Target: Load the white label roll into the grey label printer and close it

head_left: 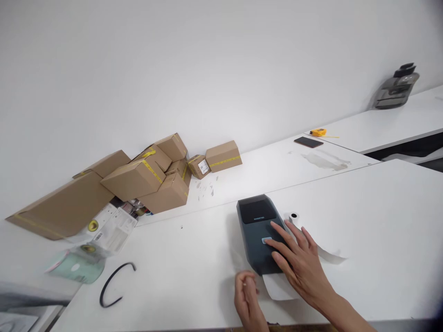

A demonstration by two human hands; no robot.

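A dark grey label printer (pixel 256 230) with a glossy black window lies on the white table. Its lit button (pixel 266 240) is under a fingertip of my right hand (pixel 302 263), whose spread fingers rest over the printer's top. White paper (pixel 278 287) sticks out from the printer's near end. Close to that end, my left hand (pixel 247 297) is curled into a loose fist, with nothing visible in it. Right of the printer stands a small white paper roll (pixel 294 217), partly hidden by my right fingers; a loose strip (pixel 330 256) shows beyond that hand.
Several taped cardboard boxes (pixel 166 196) are stacked at the left against the wall. A black curved band (pixel 110 281), a mint-green pouch (pixel 78 267) and clear packages (pixel 112 230) lie nearer. Farther right are a phone (pixel 308 142), a yellow tape measure (pixel 318 132) and a dark bottle (pixel 396 90).
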